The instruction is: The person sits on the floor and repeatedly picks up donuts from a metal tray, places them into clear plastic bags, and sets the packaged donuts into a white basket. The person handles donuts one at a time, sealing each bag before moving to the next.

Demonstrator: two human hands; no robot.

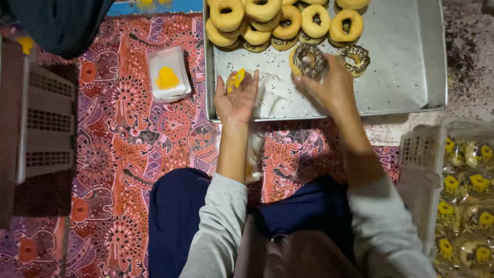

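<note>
My left hand (pixel 235 98) holds a clear plastic bag (pixel 265 92) with a yellow mark over the near edge of a metal tray (pixel 406 77). My right hand (pixel 332 85) grips a sprinkle-covered doughnut (pixel 307 60) on the tray, just right of the bag. A second sprinkled doughnut (pixel 355 57) lies beside it. Several plain glazed doughnuts (pixel 280 20) are piled along the tray's far side.
A stack of clear bags with yellow marks (pixel 168 74) lies on the patterned mat (pixel 123 144) to the left. A white basket (pixel 463 195) at right holds several bagged doughnuts. A grey crate (pixel 43 123) stands at left. My knees are near the tray.
</note>
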